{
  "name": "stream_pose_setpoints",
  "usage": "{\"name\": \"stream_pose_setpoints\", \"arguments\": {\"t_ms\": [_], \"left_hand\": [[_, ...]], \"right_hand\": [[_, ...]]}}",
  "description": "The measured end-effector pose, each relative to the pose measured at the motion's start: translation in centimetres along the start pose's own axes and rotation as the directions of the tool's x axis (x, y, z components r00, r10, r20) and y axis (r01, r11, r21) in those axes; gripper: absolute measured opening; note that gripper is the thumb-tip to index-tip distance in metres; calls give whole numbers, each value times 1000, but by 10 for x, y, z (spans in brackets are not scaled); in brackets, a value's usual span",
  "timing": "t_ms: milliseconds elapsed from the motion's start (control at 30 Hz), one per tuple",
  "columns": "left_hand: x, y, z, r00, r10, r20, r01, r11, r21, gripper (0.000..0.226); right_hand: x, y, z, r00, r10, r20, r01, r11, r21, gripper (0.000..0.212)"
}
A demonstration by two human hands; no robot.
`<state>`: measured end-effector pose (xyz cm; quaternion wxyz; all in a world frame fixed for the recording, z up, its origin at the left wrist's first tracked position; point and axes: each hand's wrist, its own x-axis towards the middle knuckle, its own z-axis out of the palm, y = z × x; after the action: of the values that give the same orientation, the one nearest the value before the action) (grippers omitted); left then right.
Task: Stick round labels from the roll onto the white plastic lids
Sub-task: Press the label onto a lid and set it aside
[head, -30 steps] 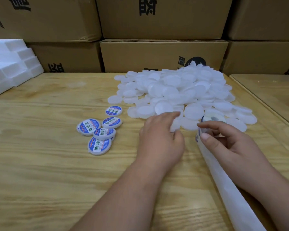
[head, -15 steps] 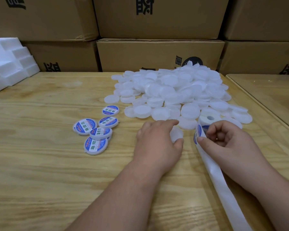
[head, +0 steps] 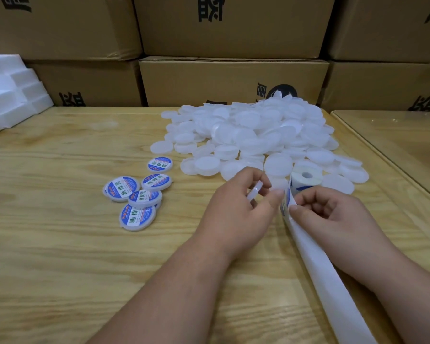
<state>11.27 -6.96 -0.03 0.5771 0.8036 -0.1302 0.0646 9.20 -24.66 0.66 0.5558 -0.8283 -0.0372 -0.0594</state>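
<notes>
A big heap of plain white lids (head: 253, 132) lies at the table's far middle. My left hand (head: 236, 214) grips one white lid (head: 255, 191), tilted on edge between thumb and fingers. My right hand (head: 333, 214) pinches the white backing strip (head: 315, 264) just below a blue round label (head: 289, 197) that peels off at the bend. The label roll (head: 307, 178) stands right behind my right hand, at the foot of the heap. Several labelled lids (head: 137, 194) with blue and white stickers sit in a cluster to the left.
Stacked cardboard boxes (head: 233, 80) wall off the back of the wooden table (head: 60, 269). White foam blocks (head: 10, 95) sit at the far left. A second table top (head: 395, 140) adjoins on the right. The spent backing strip runs toward the lower right corner.
My left hand has pulled one lid from the heap's edge, lifted it and tilted it toward the strip. My right hand slid down the strip, exposing a blue label at the bend.
</notes>
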Motion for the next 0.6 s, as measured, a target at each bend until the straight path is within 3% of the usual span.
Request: {"name": "stream_pose_setpoints", "arguments": {"t_ms": [133, 300, 600], "left_hand": [[-2, 2, 1, 994, 37, 105, -38, 999, 7, 18], [0, -1, 0, 994, 41, 100, -41, 999, -5, 16], [0, 0, -1, 993, 38, 108, -41, 999, 28, 17]], "right_hand": [[-1, 1, 0, 999, -1, 51, -1, 999, 37, 11], [-2, -2, -1, 994, -38, 105, 37, 999, 16, 27], [-2, 0, -2, 993, -33, 112, 23, 996, 81, 30]]}}
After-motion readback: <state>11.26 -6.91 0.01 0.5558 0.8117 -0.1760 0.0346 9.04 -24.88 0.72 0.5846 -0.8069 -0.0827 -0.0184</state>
